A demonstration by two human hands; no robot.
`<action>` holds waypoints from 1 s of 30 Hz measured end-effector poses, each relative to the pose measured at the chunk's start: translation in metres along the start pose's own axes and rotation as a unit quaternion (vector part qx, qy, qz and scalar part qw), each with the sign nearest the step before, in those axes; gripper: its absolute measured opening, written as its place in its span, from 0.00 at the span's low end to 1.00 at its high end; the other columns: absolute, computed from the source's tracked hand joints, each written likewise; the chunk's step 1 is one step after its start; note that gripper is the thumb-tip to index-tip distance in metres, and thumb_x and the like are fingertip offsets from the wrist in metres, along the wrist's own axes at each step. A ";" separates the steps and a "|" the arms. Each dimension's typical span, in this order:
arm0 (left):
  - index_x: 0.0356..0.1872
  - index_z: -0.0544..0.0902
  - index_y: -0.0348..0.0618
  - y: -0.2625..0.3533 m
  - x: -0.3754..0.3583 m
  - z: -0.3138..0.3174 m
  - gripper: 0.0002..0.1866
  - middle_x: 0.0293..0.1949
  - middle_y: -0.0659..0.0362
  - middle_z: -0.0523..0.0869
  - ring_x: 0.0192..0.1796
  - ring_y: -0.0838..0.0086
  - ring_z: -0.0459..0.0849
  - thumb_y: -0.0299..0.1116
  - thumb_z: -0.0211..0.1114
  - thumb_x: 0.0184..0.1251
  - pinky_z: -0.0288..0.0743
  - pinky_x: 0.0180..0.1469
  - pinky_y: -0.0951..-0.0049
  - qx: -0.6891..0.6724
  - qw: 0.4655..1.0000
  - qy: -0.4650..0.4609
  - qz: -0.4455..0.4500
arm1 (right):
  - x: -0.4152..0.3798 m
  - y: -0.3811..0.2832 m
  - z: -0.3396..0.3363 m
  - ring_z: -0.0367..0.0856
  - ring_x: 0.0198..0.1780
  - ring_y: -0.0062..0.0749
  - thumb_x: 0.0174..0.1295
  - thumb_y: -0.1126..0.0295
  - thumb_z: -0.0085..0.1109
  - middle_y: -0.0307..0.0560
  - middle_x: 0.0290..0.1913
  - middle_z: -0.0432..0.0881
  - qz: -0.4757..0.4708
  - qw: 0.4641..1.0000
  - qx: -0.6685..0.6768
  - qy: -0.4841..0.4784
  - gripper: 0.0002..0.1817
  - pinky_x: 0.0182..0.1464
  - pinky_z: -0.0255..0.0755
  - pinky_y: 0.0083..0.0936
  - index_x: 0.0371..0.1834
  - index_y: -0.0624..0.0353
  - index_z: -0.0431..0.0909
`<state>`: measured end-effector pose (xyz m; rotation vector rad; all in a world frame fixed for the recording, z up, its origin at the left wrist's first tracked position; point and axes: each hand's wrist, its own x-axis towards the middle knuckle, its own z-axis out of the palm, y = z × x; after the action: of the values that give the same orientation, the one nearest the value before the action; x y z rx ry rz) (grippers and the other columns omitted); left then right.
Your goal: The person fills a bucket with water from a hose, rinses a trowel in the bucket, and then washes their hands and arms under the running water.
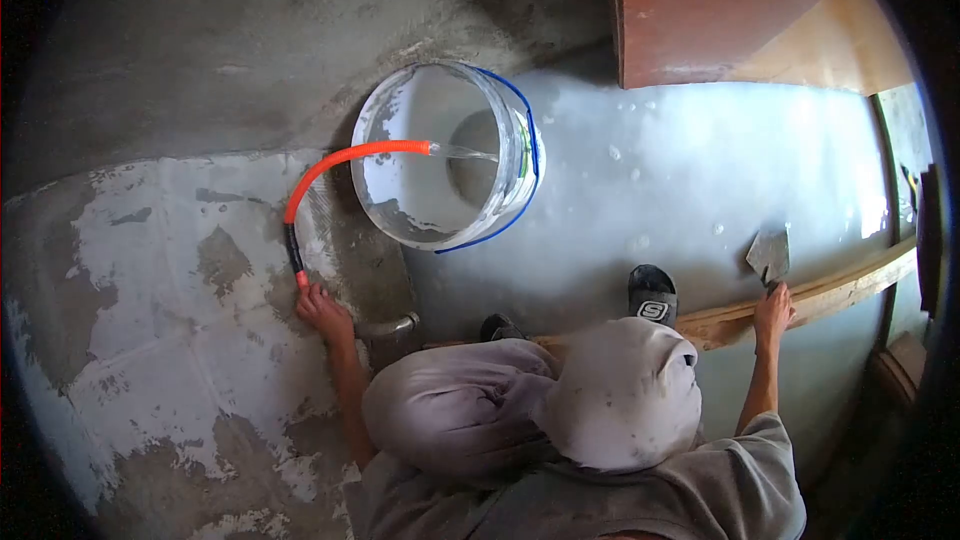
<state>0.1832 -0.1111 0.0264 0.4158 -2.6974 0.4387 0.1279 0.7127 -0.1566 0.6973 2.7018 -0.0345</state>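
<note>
My left hand (325, 315) is closed round the lower end of an orange corrugated hose (345, 154), near a band of black tape. The hose arches over the mouth of a white bucket (522, 155) with a blue handle, and water (465, 152) runs from its tip into it. Out to the right, my right hand (774, 312) grips a pointing trowel (769, 254) by its handle. The trowel's flat metal blade points away from me, apart from the bucket, above the wet grey floor.
A wooden plank (715, 325) runs across the floor under my legs. Dark slippers (652, 290) are on my feet. Beside my left wrist a short metal pipe (390, 325) sticks out. Patchy plaster (150, 250) covers the left side, and a reddish-brown panel (700, 15) stands upper right.
</note>
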 end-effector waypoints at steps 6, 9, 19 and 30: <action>0.53 0.78 0.40 -0.029 0.002 0.005 0.13 0.52 0.50 0.78 0.59 0.49 0.72 0.26 0.54 0.70 0.62 0.64 0.48 0.001 0.994 -0.080 0.070 | -0.006 -0.010 -0.008 0.80 0.56 0.56 0.66 0.70 0.57 0.59 0.50 0.82 -0.037 0.994 0.094 0.050 0.19 0.54 0.71 0.49 0.58 0.64 0.72; 0.52 0.78 0.40 -0.030 0.009 -0.011 0.12 0.51 0.50 0.79 0.59 0.49 0.73 0.26 0.54 0.70 0.62 0.63 0.47 -0.016 0.988 -0.117 0.104 | -0.022 -0.027 -0.026 0.82 0.47 0.48 0.65 0.71 0.58 0.55 0.43 0.82 -0.093 0.968 0.232 -0.003 0.18 0.49 0.75 0.42 0.56 0.64 0.74; 0.46 0.78 0.39 -0.023 0.015 -0.014 0.09 0.45 0.49 0.79 0.53 0.50 0.75 0.28 0.51 0.73 0.63 0.60 0.49 -0.037 0.986 -0.135 0.091 | -0.039 -0.177 -0.117 0.75 0.24 0.20 0.58 0.70 0.68 0.39 0.26 0.78 -0.136 0.707 0.564 -0.403 0.13 0.26 0.71 0.22 0.40 0.66 0.77; 0.49 0.77 0.38 -0.037 0.018 -0.008 0.10 0.46 0.48 0.82 0.56 0.49 0.76 0.27 0.50 0.74 0.62 0.61 0.47 -0.040 0.980 -0.127 0.146 | -0.048 -0.214 -0.114 0.75 0.28 0.19 0.58 0.72 0.68 0.38 0.29 0.80 -0.225 0.664 0.548 -0.455 0.14 0.29 0.71 0.22 0.43 0.68 0.78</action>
<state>0.1823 -0.1462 0.0497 0.0541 -3.0281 0.3752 0.0284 0.5152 -0.0467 0.0982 1.5155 -1.7158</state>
